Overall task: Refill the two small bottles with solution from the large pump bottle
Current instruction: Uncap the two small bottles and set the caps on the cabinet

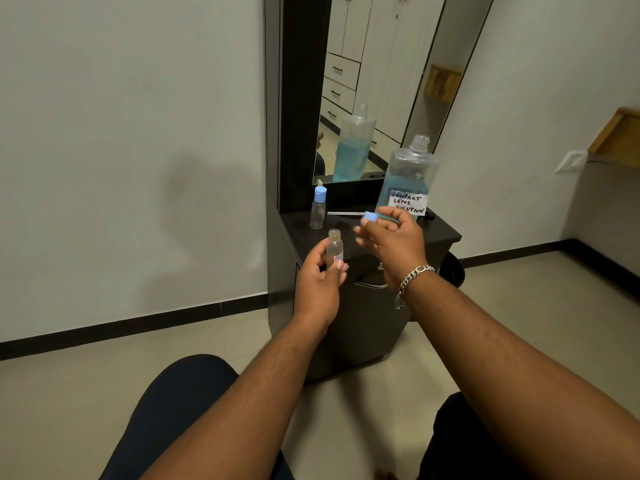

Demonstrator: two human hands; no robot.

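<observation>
Left grip (320, 271) is curling round an uncapped small bottle (335, 249), thumb and fingers wrapping its lower body; I am holding it upright, mouth open at the top, clear plastic with a red-and-blue label showing by my thumb. Right grip (391, 242) is pinching a blue cap (370, 216) at the fingertips, remaining fingers loosely bent, just right of and slightly above the open bottle's mouth. Cap and bottle are apart.

Beyond my left grip, a second small bottle (318, 211) is standing upright on the dark worktop (440, 233), blue cap on, looking empty. Between that bottle and my right grip, a thin white tube (344, 213) is lying flat on the worktop; its far end is running behind my fingers, so I cannot tell what it joins.

Behind my right grip, the large bottle (408, 178) is standing at the back of the worktop, neck open, no pump on it, blue solution filling roughly its lower half. A handwritten white label (408, 201) on its front reads CONTACT LENS SOLUTION.

A mirror (374, 88) is rising behind everything, reflecting the large bottle and cupboard drawers. A chain bracelet (414, 280) is sitting on my right wrist.
</observation>
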